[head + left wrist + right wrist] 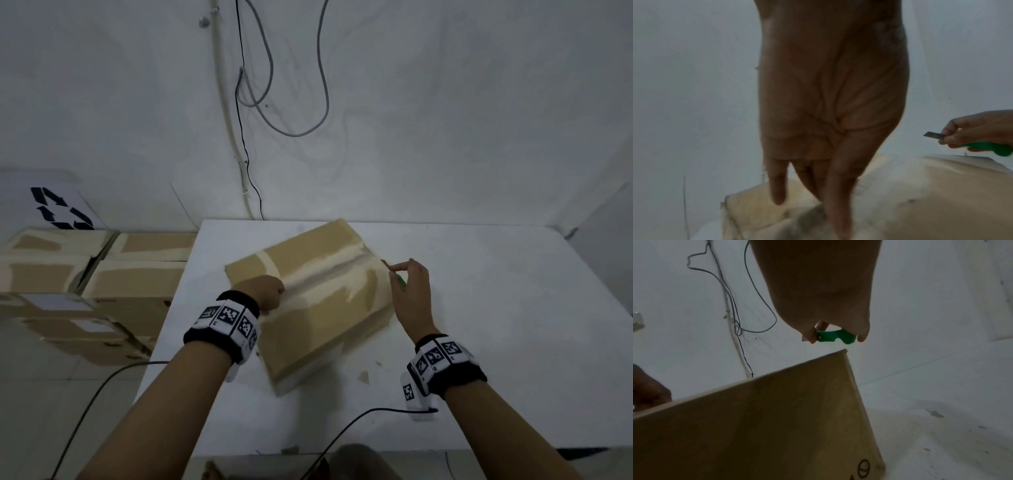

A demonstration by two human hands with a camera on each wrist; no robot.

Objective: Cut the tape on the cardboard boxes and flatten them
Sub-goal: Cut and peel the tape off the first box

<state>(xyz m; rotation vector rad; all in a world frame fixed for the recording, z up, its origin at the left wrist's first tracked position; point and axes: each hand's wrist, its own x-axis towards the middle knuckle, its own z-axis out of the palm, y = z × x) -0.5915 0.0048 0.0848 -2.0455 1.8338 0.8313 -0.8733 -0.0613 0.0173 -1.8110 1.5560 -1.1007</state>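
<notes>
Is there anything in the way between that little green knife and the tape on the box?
Nothing visible. The right hand holds the green cutter just off the far right corner of the box. The left hand rests on the tape seam farther along.

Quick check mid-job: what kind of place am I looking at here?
Probably a back storeroom or packing area, not a home. Taped cardboard boxes are stacked left of a plain white table, a sheet with a recycling symbol leans behind them, and loose cables hang down a bare wall.
</notes>
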